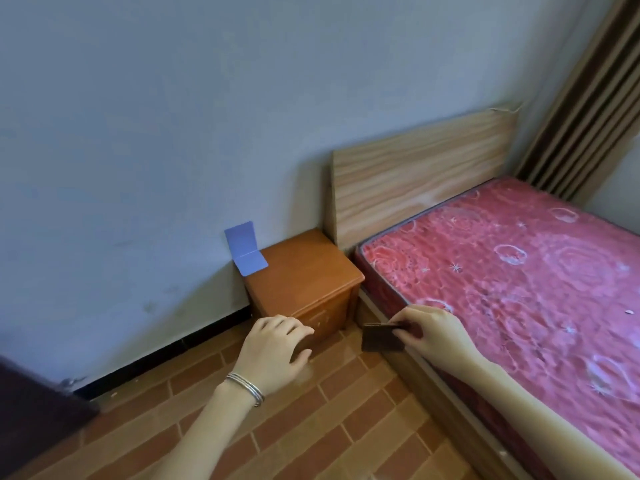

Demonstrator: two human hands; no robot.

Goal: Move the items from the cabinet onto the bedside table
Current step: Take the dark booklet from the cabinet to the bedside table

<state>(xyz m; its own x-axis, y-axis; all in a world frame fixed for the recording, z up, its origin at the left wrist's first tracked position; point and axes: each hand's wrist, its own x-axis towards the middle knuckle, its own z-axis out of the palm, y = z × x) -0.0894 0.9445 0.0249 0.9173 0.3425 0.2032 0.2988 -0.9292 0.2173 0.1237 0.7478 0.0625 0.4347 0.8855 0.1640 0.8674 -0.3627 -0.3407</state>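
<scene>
While the right hand (pixel 433 334) pinched a dark flat piece (pixel 382 339) by its top edge, thumb against curled fingers (pixel 415 315), the piece hung in the air at 3 o'clock of the left hand (pixel 273 348), below the desk (pixel 304 271) at 12. Judged thin, stiff and light; an edge pinch should serve, though it might swivel. Left fingers curled; whether they held anything, could not tell. Blue card (pixel 246 251) stood at the desk's 10 o'clock corner. Drawer (pixel 323 320) closed, contents unseen.
</scene>
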